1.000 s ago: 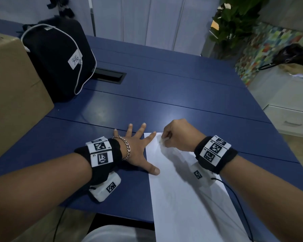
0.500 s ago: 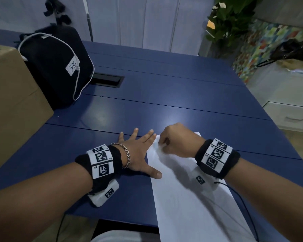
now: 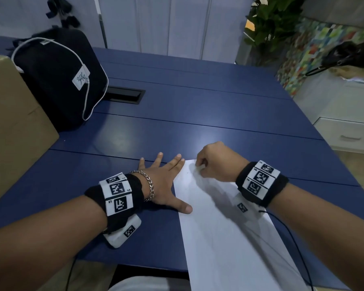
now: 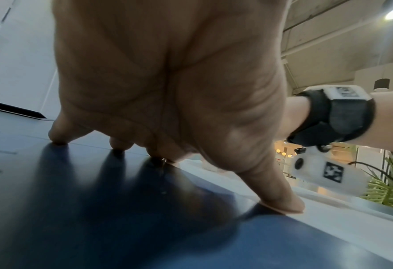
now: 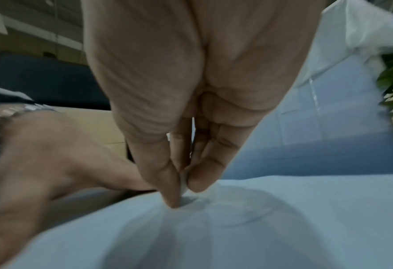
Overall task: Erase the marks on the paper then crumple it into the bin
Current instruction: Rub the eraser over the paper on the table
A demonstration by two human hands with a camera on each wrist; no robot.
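Note:
A white sheet of paper [image 3: 225, 238] lies on the blue table [image 3: 177, 133], its near end hanging over the front edge. Faint curved pencil marks [image 5: 243, 205] show near its far end. My right hand [image 3: 214, 162] pinches a small white eraser [image 5: 183, 182] between thumb and fingers and presses it onto the paper's far left part. My left hand [image 3: 164, 181] lies flat with fingers spread; its thumb [image 4: 280, 198] and index fingertip press the paper's left edge, the other fingers rest on the table. No bin is in view.
A black bag [image 3: 57, 78] with a white label stands at the far left, beside a cardboard box [image 3: 13, 127]. A black cable slot [image 3: 124, 94] is set in the table behind it. A plant [image 3: 271, 24] and white drawers [image 3: 349, 131] stand to the right.
My right hand with the eraser has shifted a little across the paper's far end, rubbing. My left hand's fingers have drawn closer together while still holding the paper's edge.

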